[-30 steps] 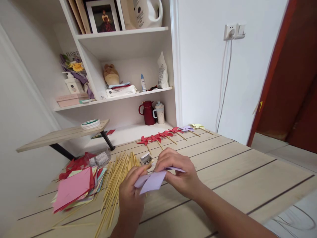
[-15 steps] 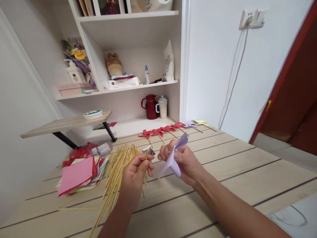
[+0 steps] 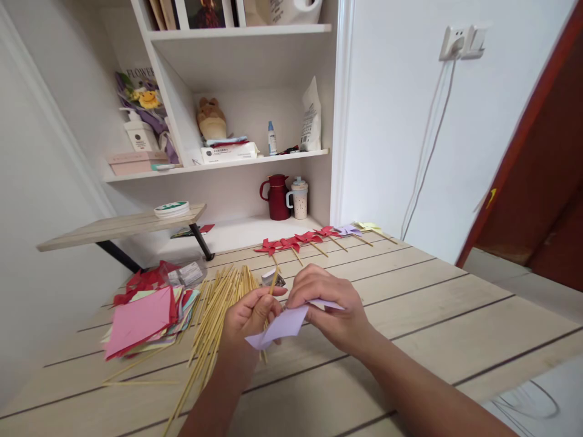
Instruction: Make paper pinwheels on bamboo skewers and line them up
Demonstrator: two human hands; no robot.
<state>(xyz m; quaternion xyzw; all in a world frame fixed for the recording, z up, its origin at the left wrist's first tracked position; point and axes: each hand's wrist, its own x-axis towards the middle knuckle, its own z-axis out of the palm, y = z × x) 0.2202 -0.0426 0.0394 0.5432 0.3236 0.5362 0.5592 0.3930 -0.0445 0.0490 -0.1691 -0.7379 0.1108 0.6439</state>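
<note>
My left hand (image 3: 250, 315) pinches a thin wooden stick (image 3: 274, 281) between thumb and fingers, its top end poking up above them. My right hand (image 3: 334, 306) is closed on a lilac paper pinwheel (image 3: 285, 325), whose blades spread out toward the left hand. Both hands are close together over the table, the paper partly covering the left fingers. Whether stick and paper touch is hidden. Just behind the hands lies a small open box (image 3: 268, 277) with dark bits by it. A heap of wooden sticks (image 3: 223, 315) lies left of my left hand.
A stack of coloured paper sheets (image 3: 141, 318) and red paper pieces (image 3: 146, 282) lie at the left. Finished pinwheels on sticks, including a red one (image 3: 310, 236), line the table's back edge. A small raised wooden shelf (image 3: 122, 224) stands back left.
My right hand has turned over and brought the lilac pinwheel down and left, close against my left hand. The left hand keeps its stick and has barely moved.
</note>
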